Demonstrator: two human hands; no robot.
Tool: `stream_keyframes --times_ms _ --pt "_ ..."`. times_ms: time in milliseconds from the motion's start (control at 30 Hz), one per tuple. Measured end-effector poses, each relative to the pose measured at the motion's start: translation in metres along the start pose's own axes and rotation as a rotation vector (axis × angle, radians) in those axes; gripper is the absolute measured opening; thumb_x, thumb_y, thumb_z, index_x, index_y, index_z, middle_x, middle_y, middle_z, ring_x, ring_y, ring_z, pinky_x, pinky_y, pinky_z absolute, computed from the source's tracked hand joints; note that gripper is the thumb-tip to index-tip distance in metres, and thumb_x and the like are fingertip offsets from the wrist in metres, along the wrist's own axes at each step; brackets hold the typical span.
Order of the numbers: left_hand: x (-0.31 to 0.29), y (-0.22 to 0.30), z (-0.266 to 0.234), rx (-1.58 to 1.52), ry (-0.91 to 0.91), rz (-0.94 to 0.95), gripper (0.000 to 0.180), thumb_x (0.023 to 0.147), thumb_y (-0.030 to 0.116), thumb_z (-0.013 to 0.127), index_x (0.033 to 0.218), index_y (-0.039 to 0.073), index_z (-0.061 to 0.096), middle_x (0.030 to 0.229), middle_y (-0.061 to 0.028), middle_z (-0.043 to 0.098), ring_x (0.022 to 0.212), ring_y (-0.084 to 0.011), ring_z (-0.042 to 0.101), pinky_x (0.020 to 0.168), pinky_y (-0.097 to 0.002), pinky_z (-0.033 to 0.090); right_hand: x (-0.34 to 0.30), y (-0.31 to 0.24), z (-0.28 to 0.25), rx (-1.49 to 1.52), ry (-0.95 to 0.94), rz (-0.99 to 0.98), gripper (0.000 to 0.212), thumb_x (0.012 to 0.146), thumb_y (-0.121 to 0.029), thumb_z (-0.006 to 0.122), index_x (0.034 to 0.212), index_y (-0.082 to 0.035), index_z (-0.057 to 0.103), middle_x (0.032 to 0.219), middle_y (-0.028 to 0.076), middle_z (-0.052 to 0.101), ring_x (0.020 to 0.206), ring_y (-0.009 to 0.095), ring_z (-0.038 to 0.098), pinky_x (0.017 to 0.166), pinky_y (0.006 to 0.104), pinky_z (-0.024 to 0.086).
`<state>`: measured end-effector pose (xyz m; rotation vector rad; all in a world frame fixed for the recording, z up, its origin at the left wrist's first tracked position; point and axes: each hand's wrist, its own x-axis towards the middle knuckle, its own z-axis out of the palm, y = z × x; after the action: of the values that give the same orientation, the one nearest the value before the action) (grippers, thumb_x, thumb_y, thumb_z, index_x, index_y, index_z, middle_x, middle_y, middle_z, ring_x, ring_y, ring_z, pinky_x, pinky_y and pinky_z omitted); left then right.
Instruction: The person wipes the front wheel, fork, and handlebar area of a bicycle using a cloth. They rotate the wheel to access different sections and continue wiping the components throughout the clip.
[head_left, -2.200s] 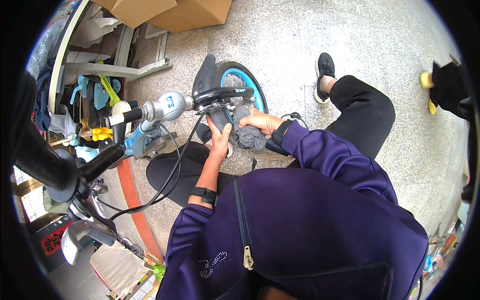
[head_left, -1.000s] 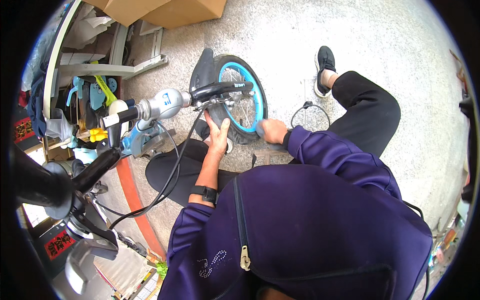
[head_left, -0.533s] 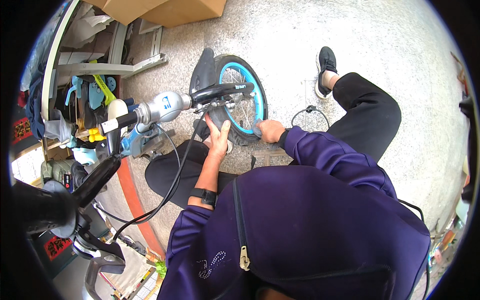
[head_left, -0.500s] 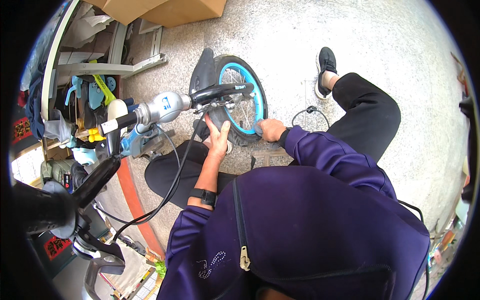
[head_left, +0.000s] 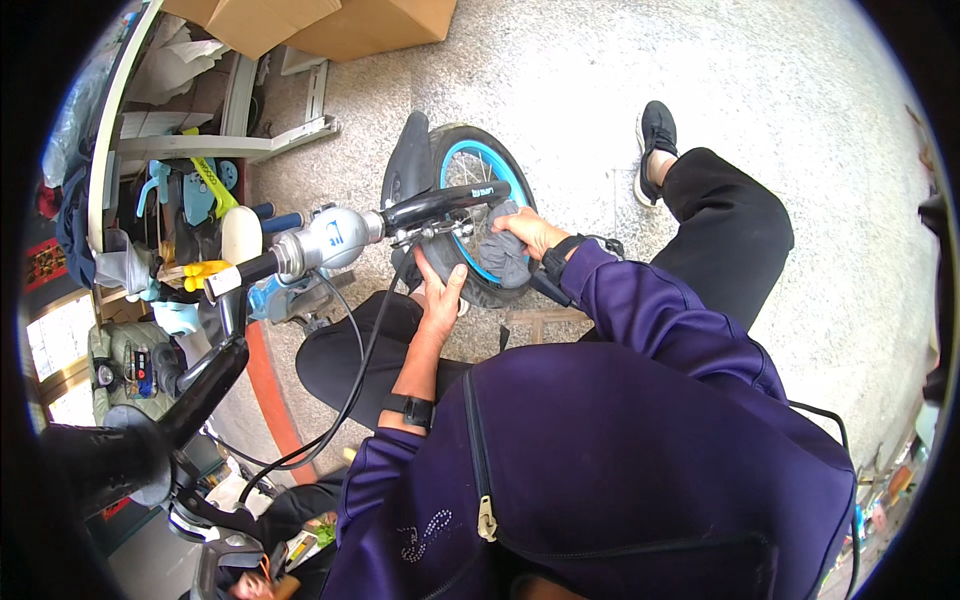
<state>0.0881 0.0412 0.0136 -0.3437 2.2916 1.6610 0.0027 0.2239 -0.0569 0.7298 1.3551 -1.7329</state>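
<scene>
A small bicycle front wheel with a black tyre [head_left: 485, 297] and a bright blue rim [head_left: 462, 150] stands before me. My left hand [head_left: 438, 300] grips the near side of the tyre, its thumb and a finger on either side of the rubber. In my right hand [head_left: 532, 232] is a bunched grey cloth [head_left: 500, 258], pressed against the spokes and rim at the wheel's right side; some fingers are hidden in its folds. The black fork [head_left: 440, 205] runs over the wheel to the silver head tube [head_left: 335, 238]. A black mudguard [head_left: 406, 160] sits left of the wheel.
Black handlebars [head_left: 110, 455] and a looping cable [head_left: 350, 375] lie at my left. Metal shelving [head_left: 200, 145] holds bike parts at far left, below a cardboard box [head_left: 370, 30]. At bottom left, another person's hand [head_left: 255, 585] and dark clothing show. My outstretched leg [head_left: 735, 220] is at right.
My right hand has moved up and left from the tyre's lower edge onto the spokes, and more of the grey cloth shows. My left hand stays on the tyre. Another person appears at bottom left.
</scene>
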Motion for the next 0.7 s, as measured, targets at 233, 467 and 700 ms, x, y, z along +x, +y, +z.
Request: stream_keyframes --times_ms 233,467,700 --pt "-0.003 0.005 0.001 0.079 -0.022 0.033 0.109 0.082 0.044 0.065 0.144 0.001 -0.014 0.144 -0.0266 0.022 0.131 -0.033 0.029 0.108 -0.0368 0.023 0.02 0.014 0.018 0.174 0.02 -0.155 0.036 0.066 -0.006 0.077 0.097 0.007 0.064 0.089 0.013 0.067 0.076 0.022 0.064 0.064 0.0344 0.05" --pt "-0.009 0.011 0.009 0.269 0.061 0.12 0.1 0.083 0.042 0.065 0.144 -0.002 0.0 0.139 -0.0257 0.031 0.127 -0.0327 0.035 0.105 -0.0374 0.028 0.034 0.016 0.034 0.112 0.152 -0.134 0.029 0.06 0.004 0.073 0.085 0.014 0.062 0.081 0.017 0.064 0.068 0.026 0.063 0.056 0.0372 0.05" --pt "-0.012 0.02 0.017 0.39 0.131 0.132 0.089 0.082 0.036 0.068 0.139 -0.005 0.015 0.123 -0.0288 0.047 0.111 -0.0361 0.051 0.095 -0.0401 0.04 0.029 0.016 0.043 0.502 0.122 -0.158 0.017 0.063 0.013 0.062 0.079 0.014 0.058 0.077 0.02 0.061 0.063 0.031 0.063 0.051 0.0424 0.051"
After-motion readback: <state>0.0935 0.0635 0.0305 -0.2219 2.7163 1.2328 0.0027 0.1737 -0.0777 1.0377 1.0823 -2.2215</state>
